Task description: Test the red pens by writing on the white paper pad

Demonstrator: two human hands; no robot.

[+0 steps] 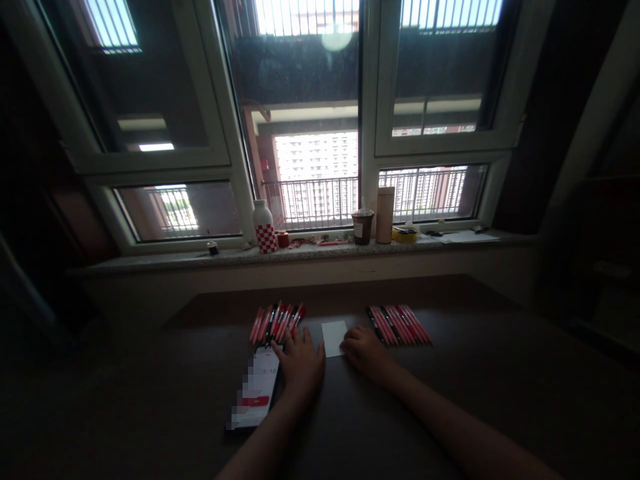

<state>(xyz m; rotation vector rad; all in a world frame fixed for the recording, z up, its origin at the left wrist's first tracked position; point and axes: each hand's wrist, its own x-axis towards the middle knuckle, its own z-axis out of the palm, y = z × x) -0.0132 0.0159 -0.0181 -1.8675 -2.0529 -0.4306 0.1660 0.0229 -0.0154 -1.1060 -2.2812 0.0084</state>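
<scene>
My left hand (pixel 302 363) lies flat with its fingers spread, on the dark table beside a smartphone (pixel 261 380). Its fingertips reach the lower ends of a row of red, pink and black pens (pixel 277 323). To the right of that hand is a small white sheet of paper (pixel 334 337). My right hand (pixel 367 353) rests at the sheet's right edge with its fingers curled in; what they hold, if anything, is hidden. Just beyond the right hand lies a second row of similar pens (pixel 400 325), side by side.
The dark table (pixel 470 373) ends below a windowsill (pixel 320 251). On the sill stand a white bottle with red checks (pixel 265 227), a dark drink cup (pixel 363 228), a tan flask (pixel 385 215) and a yellow tape roll (pixel 405 235). Papers lie at its right.
</scene>
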